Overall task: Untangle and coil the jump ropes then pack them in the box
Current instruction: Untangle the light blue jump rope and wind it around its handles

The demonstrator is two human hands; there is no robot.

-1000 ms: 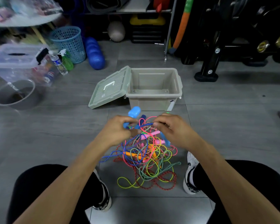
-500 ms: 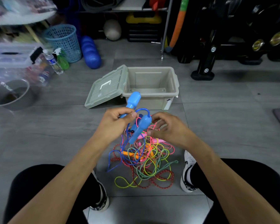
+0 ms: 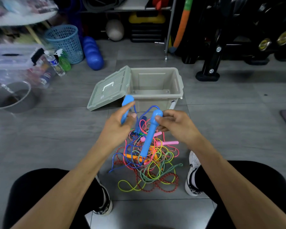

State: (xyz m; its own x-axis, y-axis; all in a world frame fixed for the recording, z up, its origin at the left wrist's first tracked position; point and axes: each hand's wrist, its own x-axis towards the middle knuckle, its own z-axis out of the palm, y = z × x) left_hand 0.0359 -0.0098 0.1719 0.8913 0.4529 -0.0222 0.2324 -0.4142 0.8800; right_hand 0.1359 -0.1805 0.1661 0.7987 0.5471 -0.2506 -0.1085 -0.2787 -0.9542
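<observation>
Sitting on the grey tiled floor [image 3: 40, 146], the person had both hands up over the mess in the head view, which was the only view on offer. Left hand [image 3: 117, 123] was curled around one light blue handle [image 3: 126, 106], gripping its lower part so the fat rounded end poked up toward the far side. Right hand [image 3: 175, 124] pinched the knob end of the second blue handle [image 3: 149, 134] between thumb and fingertips, the rest of that handle hanging down and slightly to the left over the pile. A thin blue cord [image 3: 151, 107] looped between the two handles and ran down into the tangle.

That tangle of jump ropes [image 3: 149, 164] sat on the floor between the person's two shoes, just below the hands: yellow, neon pink, red braided, green braided and blue cords all knotted together, with a couple of pink handles [image 3: 168, 142] and an orange handle [image 3: 134, 157] sticking out.

Beyond the hands was the beige box [image 3: 155, 100], open, nothing visible inside, with its lid [image 3: 109, 90] leaning against the box's left side, handle up.

Far left had a blue mesh basket [image 3: 64, 42], a green spray bottle [image 3: 64, 61], a clear storage bin [image 3: 15, 63] and a metal bowl [image 3: 12, 96]. A black weight rack [image 3: 221, 47] stood at far right.
</observation>
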